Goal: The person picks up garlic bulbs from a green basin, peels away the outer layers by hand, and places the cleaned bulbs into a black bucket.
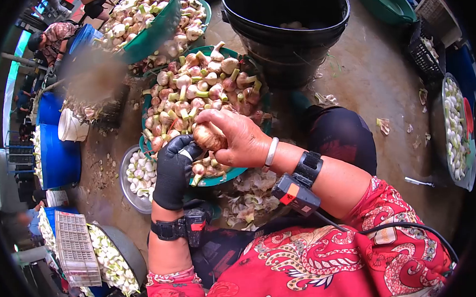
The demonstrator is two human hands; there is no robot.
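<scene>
A brownish, papery garlic bulb [209, 138] is gripped by my right hand [244, 138], which is bare, its thumb below and its fingers above. My left hand [172, 171], in a black glove, has its fingers closed against the bulb's left side. A white band [185, 154] shows near its fingertips. Directly beneath both hands is a green basin [226, 177] heaped with unpeeled garlic bulbs [197, 89] with cut stems. To the left of my gloved hand stands a metal bowl [128, 189] of white peeled garlic [141, 172].
A big black tub [281, 55] stands beyond the basin. Loose garlic skins [249, 201] lie near my legs. Blue barrels [60, 158] and a white bucket [72, 126] are at left. At right is another basin of white garlic [454, 129]. A person [57, 39] bends at upper left.
</scene>
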